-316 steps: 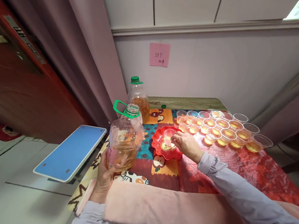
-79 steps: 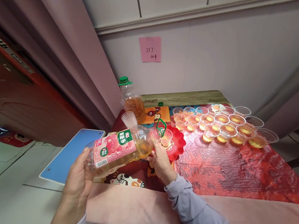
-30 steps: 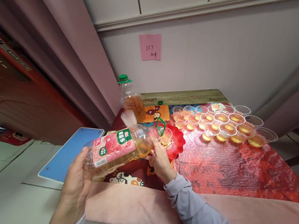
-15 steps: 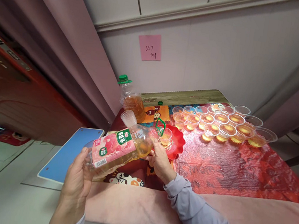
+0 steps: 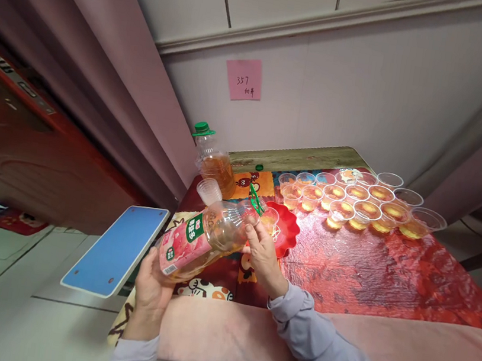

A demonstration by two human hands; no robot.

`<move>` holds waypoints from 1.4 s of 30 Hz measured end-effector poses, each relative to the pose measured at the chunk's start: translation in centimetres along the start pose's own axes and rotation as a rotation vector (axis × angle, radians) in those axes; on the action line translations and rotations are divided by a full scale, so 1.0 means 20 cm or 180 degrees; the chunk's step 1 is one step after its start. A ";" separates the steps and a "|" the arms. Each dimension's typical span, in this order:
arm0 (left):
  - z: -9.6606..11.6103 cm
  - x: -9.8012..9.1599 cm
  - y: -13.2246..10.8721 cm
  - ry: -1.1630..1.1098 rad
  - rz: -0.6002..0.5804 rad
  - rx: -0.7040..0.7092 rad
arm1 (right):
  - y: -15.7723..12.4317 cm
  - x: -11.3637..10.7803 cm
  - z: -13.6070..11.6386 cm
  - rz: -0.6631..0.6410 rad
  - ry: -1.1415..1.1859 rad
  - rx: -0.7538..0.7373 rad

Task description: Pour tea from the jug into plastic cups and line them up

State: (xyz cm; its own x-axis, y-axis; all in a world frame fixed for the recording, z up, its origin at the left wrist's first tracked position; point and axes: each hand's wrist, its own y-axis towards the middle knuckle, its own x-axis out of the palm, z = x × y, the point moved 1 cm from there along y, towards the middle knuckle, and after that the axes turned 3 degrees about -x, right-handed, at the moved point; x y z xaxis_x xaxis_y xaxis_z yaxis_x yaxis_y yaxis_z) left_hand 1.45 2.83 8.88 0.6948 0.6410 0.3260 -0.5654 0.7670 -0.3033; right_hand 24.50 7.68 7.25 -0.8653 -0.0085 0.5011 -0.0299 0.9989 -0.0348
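Observation:
My left hand (image 5: 151, 286) is closed round the base of a big clear bottle (image 5: 205, 236) with a pink label and amber drink inside. The bottle lies tilted, its open neck and green handle ring (image 5: 256, 200) pointing at a small clear cup (image 5: 269, 219) on a red dish (image 5: 288, 230). My right hand (image 5: 263, 254) is curled under the bottle's neck, fingers next to the cup. An empty clear cup (image 5: 209, 190) stands just behind the bottle.
Several small clear cups (image 5: 357, 200) of amber drink stand in rows on the red cloth (image 5: 372, 270) to the right. A second capped bottle (image 5: 213, 161) stands at the back left. A blue board (image 5: 116, 249) juts out left of the table. A pink note (image 5: 244, 79) hangs on the wall.
The bottle's base has dropped and swung toward me, so the bottle lies less flat than half a second ago. My left hand came lower and nearer with it. My right hand stays at the neck.

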 end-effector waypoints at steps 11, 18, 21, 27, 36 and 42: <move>-0.21 -0.04 0.11 -0.0121 -0.0066 0.0439 | -0.03 0.11 -0.19 -0.0126 -0.1996 -0.1383; -0.22 -0.16 0.13 0.1209 -0.0526 0.1551 | 0.01 0.16 -0.18 0.0007 -0.2527 -0.1498; -0.21 -0.19 0.14 0.1427 -0.0738 0.1539 | 0.02 0.17 -0.20 -0.0118 -0.2576 -0.1482; -0.20 -0.20 0.11 0.1316 -0.0638 0.1437 | 0.03 0.15 -0.25 -0.0613 -0.2612 -0.1744; -0.22 -0.24 0.15 0.1268 -0.0645 0.1329 | 0.31 -0.44 -0.41 -0.0281 -0.4237 -0.2047; -0.24 -0.26 0.17 0.1357 -0.0687 0.1542 | 0.35 -0.47 -0.31 -0.0656 -0.5363 -0.1705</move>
State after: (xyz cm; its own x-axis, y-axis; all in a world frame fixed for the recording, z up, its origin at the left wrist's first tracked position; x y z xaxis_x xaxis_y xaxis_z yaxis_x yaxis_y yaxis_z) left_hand -1.96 2.09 1.91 0.8727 0.4821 -0.0774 -0.4607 0.8655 0.1965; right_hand 35.56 14.96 7.69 -0.4062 0.1876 -0.8943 -0.3408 0.8770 0.3387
